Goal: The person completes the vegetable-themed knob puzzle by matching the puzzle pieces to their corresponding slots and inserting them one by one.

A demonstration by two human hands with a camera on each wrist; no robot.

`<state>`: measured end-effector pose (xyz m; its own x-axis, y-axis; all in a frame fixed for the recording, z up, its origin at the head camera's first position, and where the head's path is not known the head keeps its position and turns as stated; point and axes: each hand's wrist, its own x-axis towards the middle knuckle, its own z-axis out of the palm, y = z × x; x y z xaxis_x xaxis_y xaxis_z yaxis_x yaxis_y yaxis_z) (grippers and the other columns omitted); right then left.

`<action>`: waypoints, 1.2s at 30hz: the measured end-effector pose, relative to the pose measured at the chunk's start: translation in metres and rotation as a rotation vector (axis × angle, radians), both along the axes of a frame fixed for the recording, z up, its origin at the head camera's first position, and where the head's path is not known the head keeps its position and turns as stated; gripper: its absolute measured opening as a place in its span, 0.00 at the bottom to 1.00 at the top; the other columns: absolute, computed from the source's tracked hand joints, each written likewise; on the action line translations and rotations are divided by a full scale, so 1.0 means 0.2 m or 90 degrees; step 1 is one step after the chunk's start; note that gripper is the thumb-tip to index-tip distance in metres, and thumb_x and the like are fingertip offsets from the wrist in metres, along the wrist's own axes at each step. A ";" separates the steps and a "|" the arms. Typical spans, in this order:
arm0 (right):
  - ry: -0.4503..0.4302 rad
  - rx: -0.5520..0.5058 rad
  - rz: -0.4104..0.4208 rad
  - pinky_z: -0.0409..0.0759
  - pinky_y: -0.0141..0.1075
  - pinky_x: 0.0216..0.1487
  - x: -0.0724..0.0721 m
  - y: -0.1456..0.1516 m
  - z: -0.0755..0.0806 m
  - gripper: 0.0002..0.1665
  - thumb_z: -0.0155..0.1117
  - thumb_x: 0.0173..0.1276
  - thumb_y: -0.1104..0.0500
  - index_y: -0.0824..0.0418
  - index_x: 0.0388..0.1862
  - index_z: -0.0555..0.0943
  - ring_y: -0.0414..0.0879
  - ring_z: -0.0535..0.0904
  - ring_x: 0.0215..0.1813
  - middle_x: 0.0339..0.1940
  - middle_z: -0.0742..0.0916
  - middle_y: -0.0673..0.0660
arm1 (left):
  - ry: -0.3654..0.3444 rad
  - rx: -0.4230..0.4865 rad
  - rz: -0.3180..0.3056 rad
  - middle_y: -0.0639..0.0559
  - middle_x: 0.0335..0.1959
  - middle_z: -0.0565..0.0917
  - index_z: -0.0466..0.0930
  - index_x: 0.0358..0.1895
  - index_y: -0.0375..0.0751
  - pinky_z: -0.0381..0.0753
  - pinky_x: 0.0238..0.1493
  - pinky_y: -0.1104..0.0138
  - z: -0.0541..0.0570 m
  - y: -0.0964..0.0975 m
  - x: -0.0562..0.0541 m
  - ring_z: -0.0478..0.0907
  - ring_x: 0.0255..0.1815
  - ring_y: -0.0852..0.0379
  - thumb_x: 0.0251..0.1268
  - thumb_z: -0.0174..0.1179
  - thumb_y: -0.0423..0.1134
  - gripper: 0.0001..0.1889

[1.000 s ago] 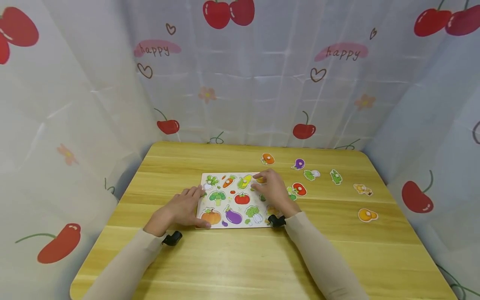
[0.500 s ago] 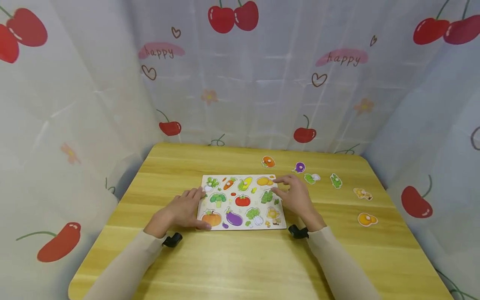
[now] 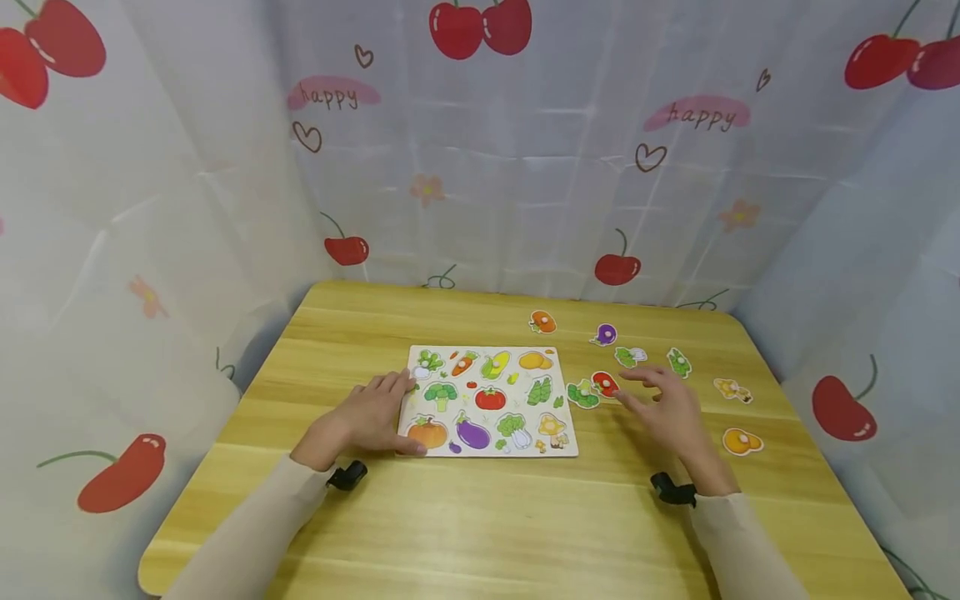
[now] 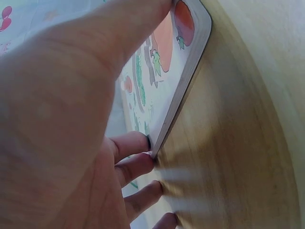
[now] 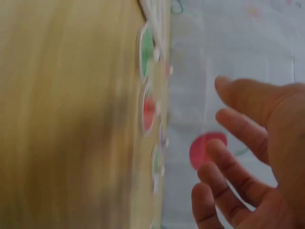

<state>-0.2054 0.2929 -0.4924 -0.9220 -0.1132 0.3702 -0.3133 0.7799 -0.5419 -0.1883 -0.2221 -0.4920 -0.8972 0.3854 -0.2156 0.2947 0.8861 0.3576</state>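
Note:
A white vegetable puzzle board lies flat on the table. My left hand rests on its left edge, thumb at the near corner, fingers along the side; the left wrist view shows the fingertips touching the board's edge. My right hand hovers right of the board, holding nothing, thumb and fingers spread apart. Nearest to its fingertips is a red tomato piece with a white knob, lying against a green broccoli piece. In the right wrist view the hand is raised beside the tomato piece.
More knobbed pieces lie to the right and behind: a pumpkin, an eggplant, a cabbage, a green vegetable, a mushroom and an orange two-lobed piece. A curtain hangs behind the wooden table.
My right hand has moved right, from over the board's upper right part to beside the tomato piece, uncovering the board's right side. The left hand stays on the board.

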 end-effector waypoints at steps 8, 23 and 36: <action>-0.016 0.024 -0.018 0.82 0.47 0.57 0.10 0.32 -0.06 0.23 0.85 0.77 0.55 0.59 0.67 0.94 0.61 0.84 0.64 0.65 0.92 0.66 | -0.001 -0.002 -0.001 0.29 0.96 0.58 0.55 0.95 0.35 0.62 0.87 0.21 0.01 0.00 0.00 0.59 0.95 0.24 0.63 0.81 0.75 0.71; -0.089 0.074 -0.081 0.73 0.33 0.47 0.21 0.78 -0.13 0.30 0.85 0.78 0.49 0.69 0.68 0.92 0.67 0.84 0.61 0.65 0.90 0.77 | -0.003 -0.001 0.001 0.29 0.96 0.59 0.54 0.96 0.34 0.62 0.87 0.21 0.01 0.01 0.02 0.60 0.94 0.24 0.63 0.81 0.75 0.71; -0.148 0.038 -0.148 0.79 0.22 0.36 0.18 0.78 -0.12 0.16 0.78 0.84 0.58 0.69 0.60 0.94 0.13 0.75 0.35 0.50 0.98 0.69 | 0.007 0.001 -0.003 0.29 0.96 0.58 0.56 0.95 0.35 0.63 0.86 0.21 0.02 0.00 0.02 0.59 0.95 0.24 0.63 0.81 0.76 0.70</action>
<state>-0.1701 0.4481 -0.5162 -0.9847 0.0944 0.1464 0.0028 0.8488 -0.5287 -0.1852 -0.2212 -0.4887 -0.8977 0.3903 -0.2045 0.3031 0.8838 0.3563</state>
